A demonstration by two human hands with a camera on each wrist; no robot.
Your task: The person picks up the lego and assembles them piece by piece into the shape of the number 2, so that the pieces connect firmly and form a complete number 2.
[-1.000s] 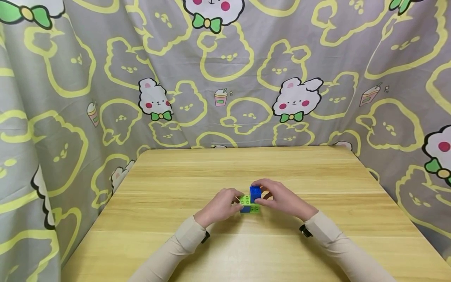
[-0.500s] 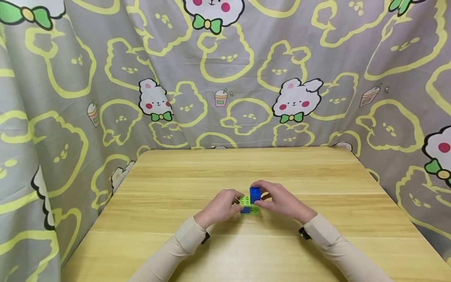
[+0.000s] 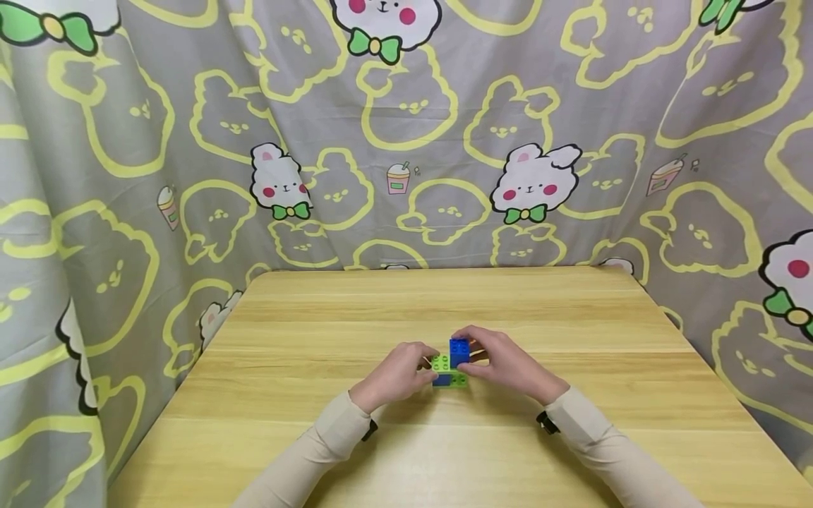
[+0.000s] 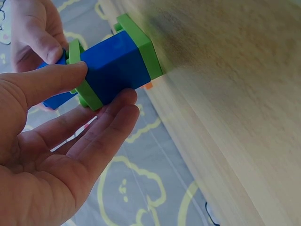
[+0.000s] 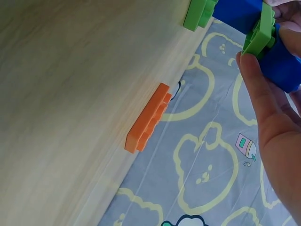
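A small stack of toy building blocks stands on the table: a green plate (image 5: 194,15) at the bottom, a blue block (image 4: 115,66) on it, then an upper green plate (image 3: 440,363). My left hand (image 3: 392,374) holds this stack from the left, thumb on one side near the upper plate and fingers on the other. My right hand (image 3: 508,363) pinches a second blue block (image 3: 459,354) between thumb and fingers at the upper plate's right end. That block meets the plate's studs; whether it is fully pressed down I cannot tell.
An orange block (image 5: 146,117) lies on the wooden table (image 3: 406,451) beyond the right hand, which hides it in the head view. A patterned grey curtain (image 3: 343,106) hangs behind and beside the table.
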